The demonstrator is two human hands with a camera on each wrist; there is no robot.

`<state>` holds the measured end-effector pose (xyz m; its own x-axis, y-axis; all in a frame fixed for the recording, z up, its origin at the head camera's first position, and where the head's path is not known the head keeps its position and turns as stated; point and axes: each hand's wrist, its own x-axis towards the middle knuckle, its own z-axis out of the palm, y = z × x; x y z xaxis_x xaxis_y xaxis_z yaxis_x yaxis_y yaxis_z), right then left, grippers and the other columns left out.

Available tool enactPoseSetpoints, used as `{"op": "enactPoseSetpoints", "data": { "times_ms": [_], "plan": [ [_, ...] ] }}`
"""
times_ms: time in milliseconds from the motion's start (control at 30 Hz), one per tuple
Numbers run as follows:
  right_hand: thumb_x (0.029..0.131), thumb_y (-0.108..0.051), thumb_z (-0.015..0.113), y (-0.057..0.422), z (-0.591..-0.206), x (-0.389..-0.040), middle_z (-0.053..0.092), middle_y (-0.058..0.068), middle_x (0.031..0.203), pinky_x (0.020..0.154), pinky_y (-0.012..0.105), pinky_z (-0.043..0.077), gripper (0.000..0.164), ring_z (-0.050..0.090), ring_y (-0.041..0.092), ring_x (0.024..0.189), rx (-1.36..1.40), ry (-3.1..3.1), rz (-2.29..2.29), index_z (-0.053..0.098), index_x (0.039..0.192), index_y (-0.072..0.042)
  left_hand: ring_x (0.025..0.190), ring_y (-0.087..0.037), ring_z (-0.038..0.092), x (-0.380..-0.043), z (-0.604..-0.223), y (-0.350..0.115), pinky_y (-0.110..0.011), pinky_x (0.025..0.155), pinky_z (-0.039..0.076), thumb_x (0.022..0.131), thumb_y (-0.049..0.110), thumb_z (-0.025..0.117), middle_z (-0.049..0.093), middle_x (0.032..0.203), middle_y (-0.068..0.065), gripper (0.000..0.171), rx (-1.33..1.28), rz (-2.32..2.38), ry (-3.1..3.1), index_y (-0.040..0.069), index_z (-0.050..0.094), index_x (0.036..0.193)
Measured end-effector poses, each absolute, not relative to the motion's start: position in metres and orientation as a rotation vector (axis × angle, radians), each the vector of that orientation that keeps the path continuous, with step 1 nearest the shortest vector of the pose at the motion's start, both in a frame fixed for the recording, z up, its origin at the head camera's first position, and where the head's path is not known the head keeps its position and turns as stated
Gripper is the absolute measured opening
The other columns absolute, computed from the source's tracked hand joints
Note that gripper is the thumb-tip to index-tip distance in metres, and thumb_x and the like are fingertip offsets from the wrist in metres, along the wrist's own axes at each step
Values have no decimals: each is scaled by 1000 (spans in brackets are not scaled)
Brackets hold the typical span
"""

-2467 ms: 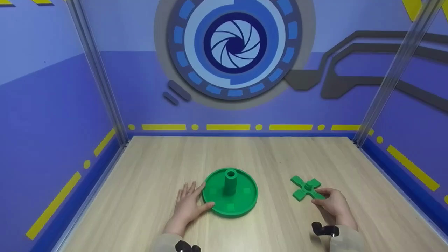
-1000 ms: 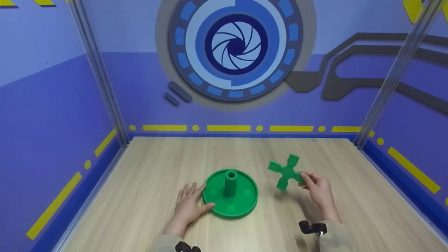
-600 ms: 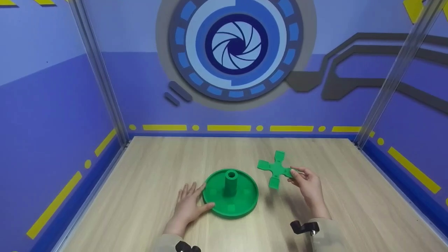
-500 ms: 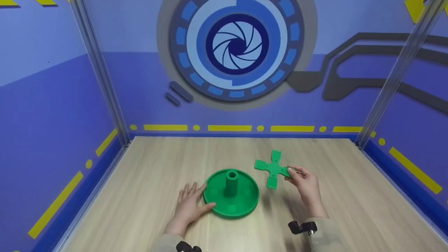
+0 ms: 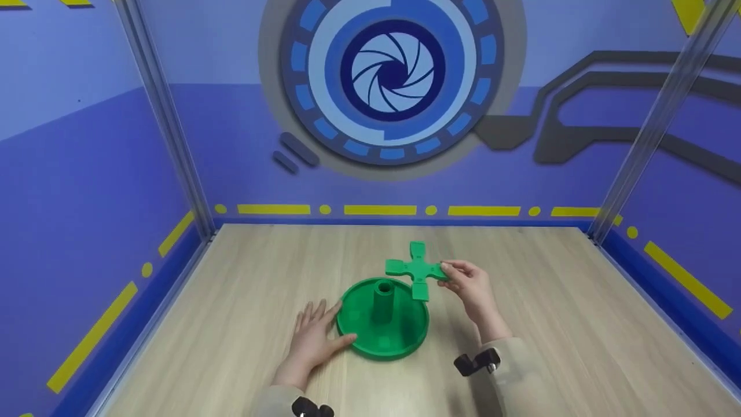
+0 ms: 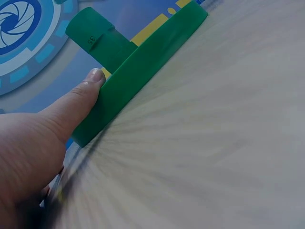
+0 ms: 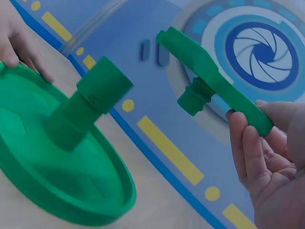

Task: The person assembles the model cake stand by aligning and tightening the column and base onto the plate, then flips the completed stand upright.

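Aloft, the right hand (image 5: 472, 289) pinches one arm of the green cross (image 5: 418, 268), peg (image 7: 193, 99) downward, apart from the hollow post (image 5: 382, 306) of the green tray (image 5: 386, 349). That tray sits roughly midway between the left and right edges of the desk (image 5: 260, 263), and the unclenched left hand (image 5: 312, 341) rests against it.

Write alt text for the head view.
A right hand holds a green four-armed cross by one end, in the air near the hollow central post of a green round tray. A left hand touches the tray's left side on a wood-grain table.
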<state>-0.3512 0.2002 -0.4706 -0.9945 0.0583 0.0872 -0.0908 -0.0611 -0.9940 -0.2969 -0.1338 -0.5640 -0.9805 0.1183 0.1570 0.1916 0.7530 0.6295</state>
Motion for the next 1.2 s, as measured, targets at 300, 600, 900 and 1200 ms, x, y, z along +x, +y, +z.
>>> {"op": "enactPoseSetpoints", "data": {
  "times_ms": [300,600,900,1200],
  "plan": [
    [100,-9,66,169,-469,-358,73,4,91,76,24,63,23,71,12,75,101,-2110,2284,68,115,10,156,-54,14,-294,-563,-134,-67,129,8,85,60,76,31,165,-28,89,-243,-1059,-2857,15,46,156],
    [101,-12,67,151,-475,-359,70,4,95,78,24,63,23,71,14,77,117,-2208,2287,70,114,6,156,-54,14,-294,-562,-133,-67,129,7,85,60,76,31,165,-28,90,-244,-1070,-2853,13,45,156],
    [100,-9,67,147,-478,-359,69,6,98,81,29,65,19,71,14,79,103,-2220,2289,71,110,6,156,-53,14,-297,-563,-134,-66,129,7,84,61,76,31,165,-27,91,-244,-1055,-2853,15,45,156],
    [100,-10,67,146,-485,-359,68,7,99,79,25,64,16,71,12,78,72,-2252,2291,70,107,3,156,-54,14,-297,-563,-134,-67,129,7,85,62,75,31,165,-28,91,-256,-1047,-2855,15,45,156]
  ]
}}
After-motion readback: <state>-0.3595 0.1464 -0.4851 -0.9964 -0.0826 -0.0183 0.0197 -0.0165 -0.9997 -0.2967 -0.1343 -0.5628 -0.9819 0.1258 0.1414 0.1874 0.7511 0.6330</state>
